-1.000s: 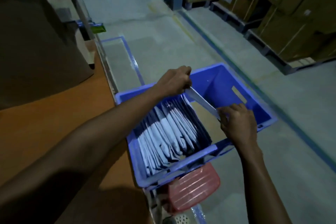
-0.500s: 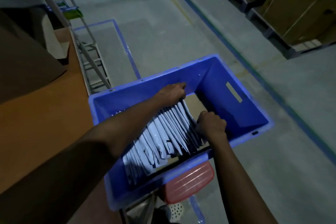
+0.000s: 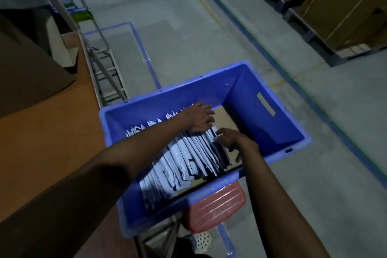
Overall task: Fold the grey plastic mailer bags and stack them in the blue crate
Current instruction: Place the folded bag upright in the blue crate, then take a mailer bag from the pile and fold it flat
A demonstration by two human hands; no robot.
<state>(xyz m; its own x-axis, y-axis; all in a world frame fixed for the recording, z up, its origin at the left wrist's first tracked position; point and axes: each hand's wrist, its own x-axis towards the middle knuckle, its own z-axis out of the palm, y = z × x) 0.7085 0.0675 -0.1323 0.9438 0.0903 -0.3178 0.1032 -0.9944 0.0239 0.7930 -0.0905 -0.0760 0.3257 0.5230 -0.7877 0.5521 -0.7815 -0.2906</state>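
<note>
Head view: folded grey plastic mailer bags (image 3: 188, 159) stand in a row inside the rectangular blue plastic crate (image 3: 209, 82), in its left part. Left hand (image 3: 199, 117) lies flat on the row's far end, fingers straight. Right hand (image 3: 232, 140) is by the last bag, fingers spread, gripping nothing. Red ribbed plastic stool (image 3: 215, 205) sits below the crate.

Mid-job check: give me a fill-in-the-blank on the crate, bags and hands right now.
1. The folded grey plastic mailer bags stand in a row inside the ___ plastic crate.
2. Bare brown cardboard on the crate floor shows to the ___ of the row.
3. Of the left hand and right hand, the one on the row's far end is the ___.
4. Below the crate's near edge is a ___ ribbed plastic stool.
Missing words: blue; right; left; red.
</note>
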